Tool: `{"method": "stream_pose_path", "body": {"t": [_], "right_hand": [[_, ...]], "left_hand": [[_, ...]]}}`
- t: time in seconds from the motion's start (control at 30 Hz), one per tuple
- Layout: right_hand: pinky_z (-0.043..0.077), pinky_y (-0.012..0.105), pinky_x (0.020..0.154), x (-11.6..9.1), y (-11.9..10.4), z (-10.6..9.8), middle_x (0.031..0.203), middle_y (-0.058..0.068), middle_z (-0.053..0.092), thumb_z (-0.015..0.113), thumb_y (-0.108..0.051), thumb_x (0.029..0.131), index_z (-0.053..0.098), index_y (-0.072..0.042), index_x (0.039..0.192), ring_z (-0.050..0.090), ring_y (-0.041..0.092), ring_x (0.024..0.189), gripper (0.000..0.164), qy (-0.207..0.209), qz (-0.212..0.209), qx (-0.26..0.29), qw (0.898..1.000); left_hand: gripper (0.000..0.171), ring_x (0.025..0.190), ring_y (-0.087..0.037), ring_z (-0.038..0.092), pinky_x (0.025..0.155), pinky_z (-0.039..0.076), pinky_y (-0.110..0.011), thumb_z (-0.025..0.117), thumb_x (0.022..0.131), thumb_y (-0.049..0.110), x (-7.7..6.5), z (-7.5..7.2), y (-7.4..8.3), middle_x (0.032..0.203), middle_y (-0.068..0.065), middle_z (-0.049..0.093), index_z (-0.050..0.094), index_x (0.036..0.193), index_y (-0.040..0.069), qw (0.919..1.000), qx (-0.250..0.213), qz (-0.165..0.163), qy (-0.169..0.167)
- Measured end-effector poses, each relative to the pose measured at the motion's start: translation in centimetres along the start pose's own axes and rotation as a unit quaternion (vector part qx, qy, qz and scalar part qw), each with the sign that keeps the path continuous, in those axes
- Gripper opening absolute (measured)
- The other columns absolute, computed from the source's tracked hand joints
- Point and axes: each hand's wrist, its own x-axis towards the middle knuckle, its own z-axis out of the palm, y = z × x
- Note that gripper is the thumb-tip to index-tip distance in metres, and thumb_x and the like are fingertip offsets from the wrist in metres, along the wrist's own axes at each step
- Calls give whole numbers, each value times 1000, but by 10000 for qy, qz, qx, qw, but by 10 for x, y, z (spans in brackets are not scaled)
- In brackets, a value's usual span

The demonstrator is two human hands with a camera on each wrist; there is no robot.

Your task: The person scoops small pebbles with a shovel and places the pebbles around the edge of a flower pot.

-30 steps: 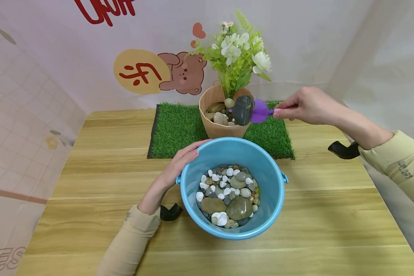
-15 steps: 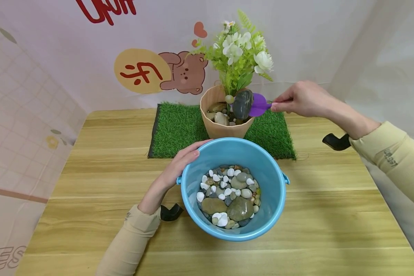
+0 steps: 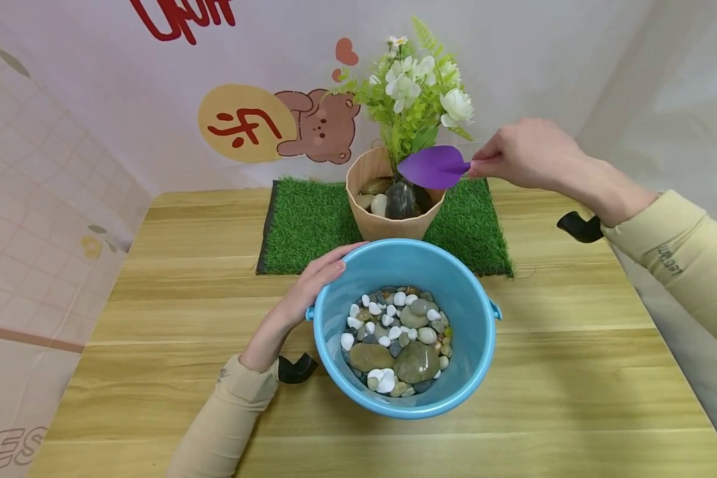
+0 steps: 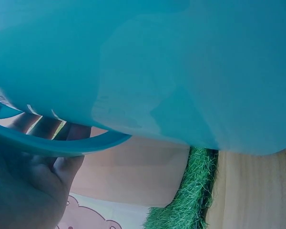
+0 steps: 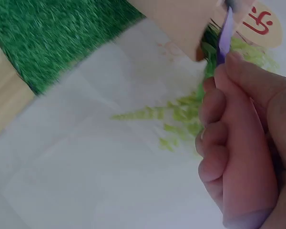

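My right hand grips the pink handle of a small garden trowel with a purple blade. The blade hovers over a peach flowerpot and bears no stone. Beneath it, a dark stone stands in the pot among paler stones, close to the stems of the white flowers. With fingers laid along the outer wall and thumb at the rim, my left hand rests on the left side of a light blue bucket. In the left wrist view, the bucket's handle crosses those fingers.
Pebbles in white, grey and brown cover the bucket's bottom, larger stones among them. A green turf mat lies under the pot on the wooden table. A printed cloth hangs behind.
The dark stone has slid off the trowel into the pot. The right hand has risen slightly and turned the blade over. The left hand and bucket stay almost still.
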Motion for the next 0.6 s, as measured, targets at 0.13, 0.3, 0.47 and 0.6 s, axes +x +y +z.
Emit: {"method": "stream_pose_path", "body": {"t": [0.13,0.3,0.47,0.6], "right_hand": [[48,36,48,-5,-7,-10,115,19,79,66,-39,103,76,-13,128,77,30,76,37,183,60,-252,9995],[43,36,43,-14,-12,-10,108,19,80,68,-36,102,77,-11,125,74,27,66,35,388,35,-472,9981],[43,36,40,-22,-12,-2,105,20,80,68,-34,102,78,-10,122,75,31,66,33,585,-65,-553,9967],[42,37,41,-26,-10,1,103,20,81,66,-33,103,79,-12,122,75,31,66,31,567,-74,-562,9968]], "left_hand": [[60,142,-51,53,109,56,-60,36,107,26,0,0,0,160,-29,47,36,162,0,10000,5,24,1],[61,142,-51,53,109,56,-59,36,106,26,0,-1,0,159,-28,49,38,161,1,10000,39,9,24],[61,143,-51,52,108,56,-60,37,106,26,0,-1,0,159,-28,48,37,162,1,10000,4,-14,25],[60,143,-51,52,108,56,-60,36,106,25,-1,-1,1,160,-28,48,37,162,1,10000,-9,-12,11]]}}
